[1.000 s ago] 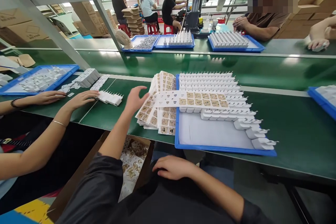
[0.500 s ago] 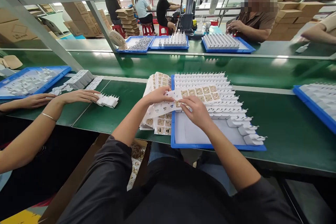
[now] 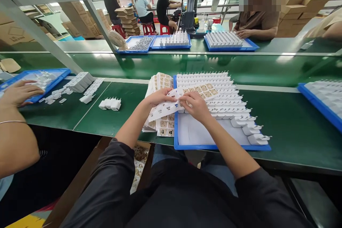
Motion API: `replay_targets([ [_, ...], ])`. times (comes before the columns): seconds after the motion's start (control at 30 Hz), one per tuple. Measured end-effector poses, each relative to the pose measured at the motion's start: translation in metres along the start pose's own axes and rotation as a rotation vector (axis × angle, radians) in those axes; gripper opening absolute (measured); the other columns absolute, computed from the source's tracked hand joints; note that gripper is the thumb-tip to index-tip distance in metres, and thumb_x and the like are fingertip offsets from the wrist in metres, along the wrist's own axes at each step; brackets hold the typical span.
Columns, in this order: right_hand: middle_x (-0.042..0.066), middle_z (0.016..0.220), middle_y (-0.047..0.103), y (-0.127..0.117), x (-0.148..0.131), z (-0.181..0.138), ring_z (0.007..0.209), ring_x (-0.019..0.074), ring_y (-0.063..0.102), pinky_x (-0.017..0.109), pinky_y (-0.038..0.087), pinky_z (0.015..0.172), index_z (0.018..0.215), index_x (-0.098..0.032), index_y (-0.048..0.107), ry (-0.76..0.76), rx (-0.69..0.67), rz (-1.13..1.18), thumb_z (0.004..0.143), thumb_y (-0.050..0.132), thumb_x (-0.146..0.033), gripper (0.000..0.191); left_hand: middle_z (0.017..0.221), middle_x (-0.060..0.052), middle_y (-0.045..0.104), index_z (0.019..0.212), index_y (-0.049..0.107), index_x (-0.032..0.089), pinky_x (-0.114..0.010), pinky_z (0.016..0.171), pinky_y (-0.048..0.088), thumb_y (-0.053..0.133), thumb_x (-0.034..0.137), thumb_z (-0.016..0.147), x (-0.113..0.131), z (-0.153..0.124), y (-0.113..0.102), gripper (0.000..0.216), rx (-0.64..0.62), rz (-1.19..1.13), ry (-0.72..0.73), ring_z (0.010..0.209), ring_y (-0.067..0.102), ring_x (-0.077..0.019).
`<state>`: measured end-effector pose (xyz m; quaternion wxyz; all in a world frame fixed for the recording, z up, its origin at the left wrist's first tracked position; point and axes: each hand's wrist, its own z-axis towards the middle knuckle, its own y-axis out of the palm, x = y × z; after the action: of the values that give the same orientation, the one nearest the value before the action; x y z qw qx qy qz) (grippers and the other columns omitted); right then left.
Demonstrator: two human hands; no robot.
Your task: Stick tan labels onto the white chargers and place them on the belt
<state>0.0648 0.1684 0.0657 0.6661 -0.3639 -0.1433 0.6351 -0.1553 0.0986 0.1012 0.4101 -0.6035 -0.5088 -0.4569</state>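
My left hand [image 3: 160, 98] is closed on the left part of a white sticker sheet [image 3: 163, 110], thumb on top. The sheet slants up to the right, and tan stickers show on its right part. My right hand [image 3: 194, 104] pinches at the middle of the sheet; its fingertips hide whatever is between them. Beneath the hands lies a blue tray [image 3: 196, 147] with rows of white plug adapters [image 3: 205, 78], their pins pointing up. A stack of sticker sheets [image 3: 166, 131] lies against the tray's left side.
A co-worker's hand [image 3: 22, 91] is over a blue tray [image 3: 62, 74] at the left. Several white adapters [image 3: 110, 104] stand on the green bench between us. Another blue tray [image 3: 320, 105] is at the right. A grey post [image 3: 57, 41] slants up at the left.
My right hand has shifted slightly left along the sheet, whose right end has tilted. The co-worker's hand has left the adapters between us and moved left to the tray.
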Motion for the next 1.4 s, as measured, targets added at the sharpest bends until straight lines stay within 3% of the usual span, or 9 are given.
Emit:
replay_targets([
  [0.2,0.008,0.096,0.071,-0.008,0.002,0.0,0.091,0.0244,0.062,0.041,0.053,0.083,0.09,-0.022,0.066,-0.013,0.033,0.128,0.098,0.059,-0.021,0.01,0.085,-0.001,0.071,0.101,0.061,0.018,-0.028,0.064,0.054,0.091,0.031,0.066,-0.005,0.006,0.0,0.048,0.033,0.001,-0.007,0.071,0.069,-0.0159],
  [0.3,0.008,0.1,0.071,-0.025,0.002,-0.006,0.097,0.0235,0.064,0.036,0.054,0.074,0.092,-0.023,0.066,0.089,0.089,0.267,0.098,0.061,-0.026,0.007,0.093,-0.004,0.073,0.106,0.061,0.018,-0.034,0.071,0.057,0.089,0.033,0.066,-0.003,0.012,-0.009,0.051,0.098,0.049,-0.004,0.076,0.071,-0.0196],
  [0.47,0.006,0.104,0.07,-0.054,-0.004,-0.034,0.101,0.0211,0.067,0.033,0.054,0.076,0.095,-0.024,0.064,0.394,0.204,0.438,0.097,0.063,-0.033,0.009,0.115,-0.01,0.072,0.117,0.065,0.019,-0.049,0.1,0.052,0.079,0.032,0.076,0.004,0.02,-0.016,0.045,0.359,0.666,0.134,0.112,0.067,-0.0327],
  [0.57,0.007,0.105,0.071,-0.06,-0.012,-0.057,0.105,0.0221,0.068,0.035,0.056,0.081,0.096,-0.025,0.063,0.498,0.208,0.486,0.098,0.063,-0.037,0.013,0.143,-0.014,0.06,0.131,0.061,0.022,-0.058,0.119,0.032,0.074,0.031,0.084,0.0,0.013,0.005,0.05,0.576,1.065,0.392,0.141,0.045,-0.038],
  [0.67,0.007,0.107,0.073,-0.06,-0.023,-0.08,0.106,0.0224,0.069,0.037,0.056,0.084,0.098,-0.024,0.061,0.576,0.221,0.503,0.099,0.061,-0.039,0.015,0.155,-0.013,0.05,0.13,0.062,0.024,-0.058,0.124,0.021,0.069,0.036,0.091,-0.018,0.001,0.038,0.041,0.477,1.234,0.591,0.151,0.034,-0.0367],
  [0.8,0.006,0.104,0.073,-0.056,-0.04,-0.102,0.101,0.021,0.071,0.038,0.056,0.087,0.101,-0.024,0.062,0.629,0.201,0.479,0.1,0.059,-0.038,0.014,0.162,-0.017,0.042,0.124,0.062,0.021,-0.057,0.123,0.026,0.071,0.019,0.087,-0.051,-0.008,0.068,0.039,0.406,1.272,0.593,0.151,0.036,-0.0378],
  [1.0,0.003,0.09,0.072,-0.047,-0.062,-0.116,0.086,0.0194,0.071,0.037,0.058,0.081,0.097,-0.023,0.069,0.707,0.191,0.519,0.095,0.067,-0.038,0.015,0.122,-0.013,0.07,0.101,0.057,0.021,-0.048,0.104,0.048,0.065,0.019,0.088,-0.071,-0.022,0.076,0.016,0.428,0.9,0.472,0.12,0.063,-0.0303],
  [1.23,0.003,0.088,0.072,-0.041,-0.091,-0.11,0.083,0.0185,0.072,0.034,0.061,0.076,0.094,-0.024,0.071,0.747,0.243,0.806,0.09,0.075,-0.037,0.014,0.109,-0.005,0.068,0.112,0.048,0.027,-0.03,0.078,0.056,0.086,0.052,0.067,-0.079,-0.065,0.118,0.064,0.403,-0.259,0.235,0.093,0.068,-0.0193],
  [1.4,0.002,0.086,0.072,-0.047,-0.108,-0.102,0.079,0.0173,0.071,0.032,0.061,0.073,0.094,-0.024,0.071,0.74,0.223,0.934,0.089,0.075,-0.036,0.013,0.111,-0.006,0.071,0.107,0.062,0.026,-0.035,0.081,0.058,0.082,0.061,0.07,-0.09,-0.075,0.148,0.054,0.318,-0.364,0.252,0.096,0.069,-0.0222],
])
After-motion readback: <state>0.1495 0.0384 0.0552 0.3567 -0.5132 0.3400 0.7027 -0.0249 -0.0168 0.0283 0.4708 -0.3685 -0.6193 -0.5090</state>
